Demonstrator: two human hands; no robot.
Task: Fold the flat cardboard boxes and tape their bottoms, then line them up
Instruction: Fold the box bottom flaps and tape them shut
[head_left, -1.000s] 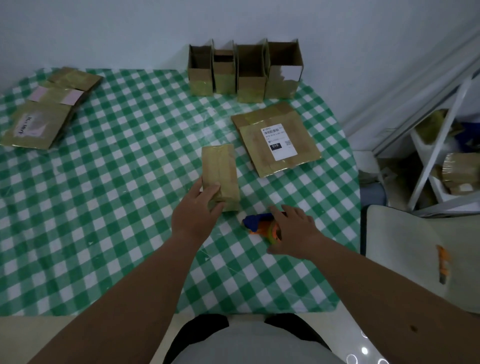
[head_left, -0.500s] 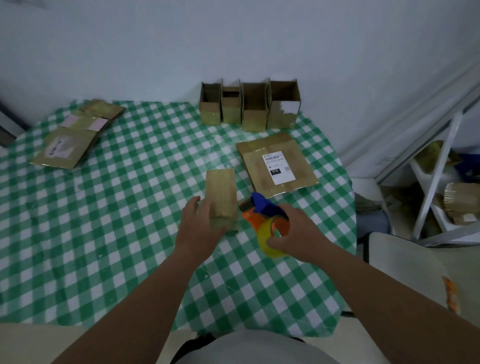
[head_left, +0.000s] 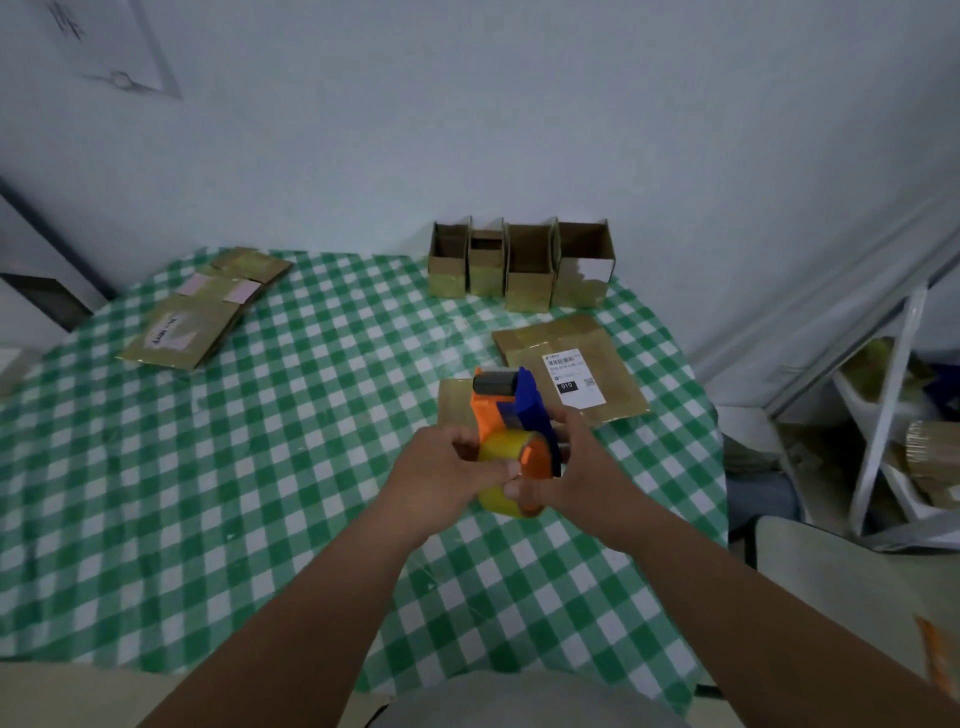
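Head view: both hands (head_left: 447, 478) grip a glossy orange-blue plastic tape dispenser (head_left: 511, 431).

A folded box (head_left: 453, 402) at frame centre is mostly hidden behind the tape dispenser (head_left: 511, 415) and both hands. The shipping label (head_left: 571, 379) right of centre carries print too small to read. At the right edge, shelf contents (head_left: 930, 457) are blurred and cut off.
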